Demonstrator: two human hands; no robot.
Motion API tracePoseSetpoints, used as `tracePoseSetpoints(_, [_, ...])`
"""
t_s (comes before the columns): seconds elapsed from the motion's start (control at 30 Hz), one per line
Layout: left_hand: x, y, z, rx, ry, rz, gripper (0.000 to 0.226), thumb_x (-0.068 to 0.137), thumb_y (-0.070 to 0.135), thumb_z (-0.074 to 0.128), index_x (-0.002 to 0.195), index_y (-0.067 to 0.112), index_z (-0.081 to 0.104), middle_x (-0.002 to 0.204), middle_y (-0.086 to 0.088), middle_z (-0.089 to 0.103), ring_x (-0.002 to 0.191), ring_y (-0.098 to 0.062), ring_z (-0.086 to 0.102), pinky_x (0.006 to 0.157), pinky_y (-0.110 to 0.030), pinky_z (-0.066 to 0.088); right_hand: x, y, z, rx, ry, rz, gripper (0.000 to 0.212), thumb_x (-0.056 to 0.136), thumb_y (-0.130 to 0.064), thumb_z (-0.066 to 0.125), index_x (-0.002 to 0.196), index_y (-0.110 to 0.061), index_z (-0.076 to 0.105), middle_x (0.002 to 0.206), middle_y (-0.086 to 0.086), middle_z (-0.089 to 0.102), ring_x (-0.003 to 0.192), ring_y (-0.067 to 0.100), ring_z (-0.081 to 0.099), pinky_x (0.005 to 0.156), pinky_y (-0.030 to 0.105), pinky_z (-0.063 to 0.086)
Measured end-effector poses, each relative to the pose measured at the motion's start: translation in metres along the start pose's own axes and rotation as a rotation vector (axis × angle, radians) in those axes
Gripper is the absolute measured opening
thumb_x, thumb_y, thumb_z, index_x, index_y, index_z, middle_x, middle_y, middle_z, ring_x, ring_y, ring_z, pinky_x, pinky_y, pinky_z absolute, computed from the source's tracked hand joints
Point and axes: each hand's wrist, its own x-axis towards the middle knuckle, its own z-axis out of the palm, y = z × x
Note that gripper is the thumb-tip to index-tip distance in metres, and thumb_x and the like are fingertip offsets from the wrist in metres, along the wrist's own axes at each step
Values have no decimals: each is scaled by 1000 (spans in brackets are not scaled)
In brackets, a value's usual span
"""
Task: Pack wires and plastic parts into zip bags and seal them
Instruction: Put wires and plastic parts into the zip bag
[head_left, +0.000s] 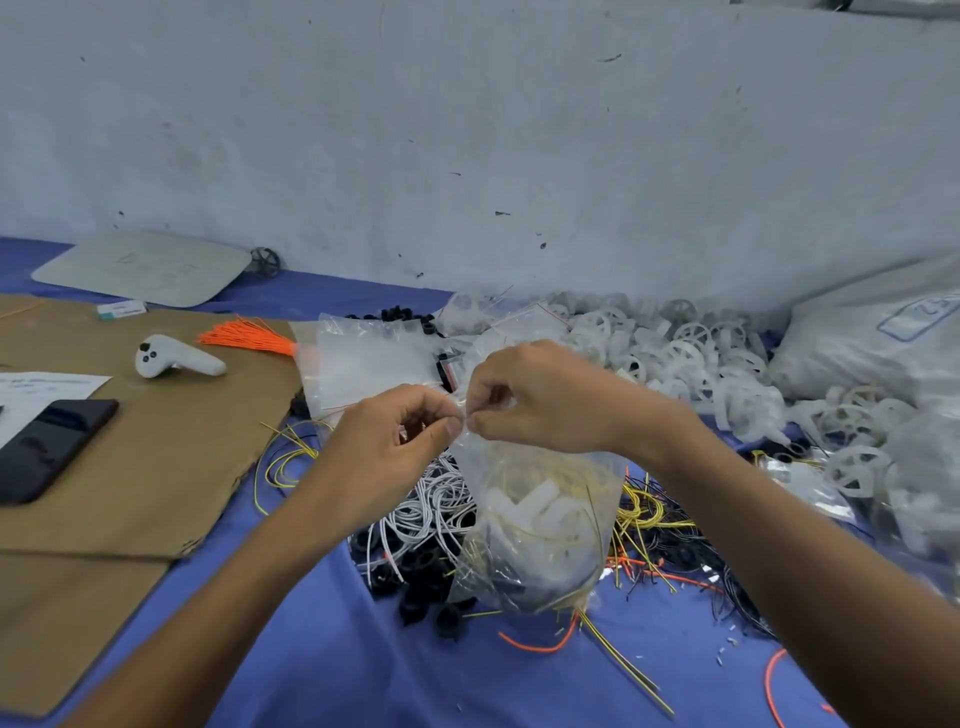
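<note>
The zip bag (540, 530), filled with white plastic parts (530, 506) and thin wires, hangs directly beneath both hands above the blue table cover (332, 660); the left hand (395, 436) pinches the bag's top edge from the left; the right hand (540, 400) pinches the same edge from the right; the fingertips of both hands meet at the bag mouth; loose white wires (431, 509) lie behind the bag.
</note>
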Motion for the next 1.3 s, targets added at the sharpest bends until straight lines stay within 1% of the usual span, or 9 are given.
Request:
tracePoseSetpoints(0.17, [2,-3,1,37,21,-2,9,90,22,68,85,29,68,73,9,62,51,-1,46,53,-11,38,-6,7,-1,-29,3,13,10,88,-31,64,91,-23,69,89,-12,68,88,10,62,83,37,49])
tracePoseSetpoints(0.27, [3,-3,1,105,40,11,8,89,26,69,84,32,66,76,19,61,55,1,49,56,-9,39,-10,15,-3,-27,4,38,9,89,-31,64,90,-23,69,87,-13,67,86,10,60,83,36,49])
tracePoseSetpoints(0.4, [8,4,7,207,-4,84,6,87,33,71,88,36,66,92,29,59,78,4,55,66,-7,39,-12,14,3,-37,28,18,12,89,-34,64,89,-24,69,86,-13,66,83,9,59,80,35,49])
tracePoseSetpoints(0.67, [13,-1,11,215,15,94,10,86,31,72,82,37,65,91,24,60,85,-2,58,68,-12,39,-20,29,-7,-28,15,75,13,89,-37,67,90,-23,69,79,-17,62,74,-2,53,67,15,37])
tracePoseSetpoints(0.8, [14,2,14,239,-19,118,8,85,44,69,88,38,66,95,28,60,88,2,56,71,-10,39,-22,27,-2,13,41,61,14,89,-39,67,89,-25,68,84,-12,67,80,5,58,72,25,44])
tracePoseSetpoints(0.97, [12,-5,12,153,4,63,10,84,32,74,81,38,67,86,23,66,82,-3,61,69,-12,44,-45,54,-15,50,-7,184,24,84,-51,68,86,-27,68,81,-7,69,76,10,64,72,33,51])
tracePoseSetpoints(1.1, [10,-10,7,110,6,4,11,84,30,75,82,39,68,83,21,67,79,-4,61,70,-19,48,-72,82,-25,257,24,257,9,88,-34,70,84,-25,71,78,-5,72,73,7,66,73,33,54])
tracePoseSetpoints(1.2, [11,-8,8,101,8,-16,12,84,31,75,83,41,68,79,23,65,69,1,58,63,-15,42,-82,87,-23,382,78,248,7,89,-27,69,88,-21,73,85,0,74,82,18,70,84,41,57])
tracePoseSetpoints(1.3, [11,-4,10,153,2,-14,7,84,33,74,82,38,69,80,29,64,66,5,56,60,-12,38,-83,84,-17,465,147,236,7,89,-20,70,89,-13,72,85,8,74,84,29,69,86,48,54])
